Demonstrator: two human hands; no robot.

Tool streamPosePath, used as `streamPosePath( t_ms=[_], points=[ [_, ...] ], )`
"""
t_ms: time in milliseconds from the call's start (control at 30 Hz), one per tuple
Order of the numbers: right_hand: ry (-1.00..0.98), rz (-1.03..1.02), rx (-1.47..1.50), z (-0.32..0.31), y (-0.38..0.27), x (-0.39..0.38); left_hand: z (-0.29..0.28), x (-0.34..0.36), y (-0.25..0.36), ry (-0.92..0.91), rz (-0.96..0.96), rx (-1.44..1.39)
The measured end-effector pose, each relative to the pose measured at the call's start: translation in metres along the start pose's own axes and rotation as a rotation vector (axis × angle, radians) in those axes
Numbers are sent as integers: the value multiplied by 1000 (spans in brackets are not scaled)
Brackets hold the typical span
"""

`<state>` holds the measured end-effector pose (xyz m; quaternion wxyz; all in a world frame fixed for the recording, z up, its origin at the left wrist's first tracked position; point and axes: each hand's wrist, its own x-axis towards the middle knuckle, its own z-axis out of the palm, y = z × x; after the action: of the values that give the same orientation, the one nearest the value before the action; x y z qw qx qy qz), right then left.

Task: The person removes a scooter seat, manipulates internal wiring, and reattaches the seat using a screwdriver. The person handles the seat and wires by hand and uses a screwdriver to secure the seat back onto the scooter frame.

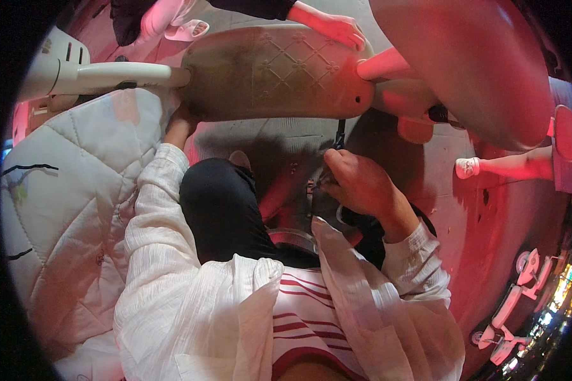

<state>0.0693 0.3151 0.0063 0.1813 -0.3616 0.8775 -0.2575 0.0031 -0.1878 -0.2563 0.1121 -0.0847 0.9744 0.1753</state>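
Note:
A scooter-like vehicle's long beige footboard [279,73], with a raised crisscross pattern, lies across the upper middle. My left hand [183,122] reaches its lower left corner; the fingers are mostly hidden at the board's edge, so their hold does not show. Below the board's right part, my right hand [359,181] is closed, fingers curled in. A slim black rod or cable [341,133] runs from under the board down to this hand. Its kind cannot be made out. Another person's hand [340,30] rests on the board's far right edge.
A white quilted cover [95,152] hangs at the left beside a pale tube [127,73]. The large rounded seat [470,70] fills the upper right. A bystander's leg [521,164] stands at the right, and small white scooters [508,305] are parked at the lower right.

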Motion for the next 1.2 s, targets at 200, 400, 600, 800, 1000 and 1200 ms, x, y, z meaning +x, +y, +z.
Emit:
streamPosePath(
  t_ms=[200,400,600,800,1000,1200],
  points=[
    [-25,46,-22,3,2,-2,-7,4,7,-62,-15,62],
    [-36,48,-8,5,3,0,2,9,0,-9,-120,-140],
    [-14,22,26,0,-1,1,-16,-7,37,-26,-140,-103],
    [-37,-2,40,-2,-6,3,-23,-20,24,87,-123,-56],
    [-23,59,-19,10,5,-1,-42,-36,82,71,-200,-23],
    [-19,6,-31,14,7,2,-42,-39,72,130,-178,-2]
  ],
)
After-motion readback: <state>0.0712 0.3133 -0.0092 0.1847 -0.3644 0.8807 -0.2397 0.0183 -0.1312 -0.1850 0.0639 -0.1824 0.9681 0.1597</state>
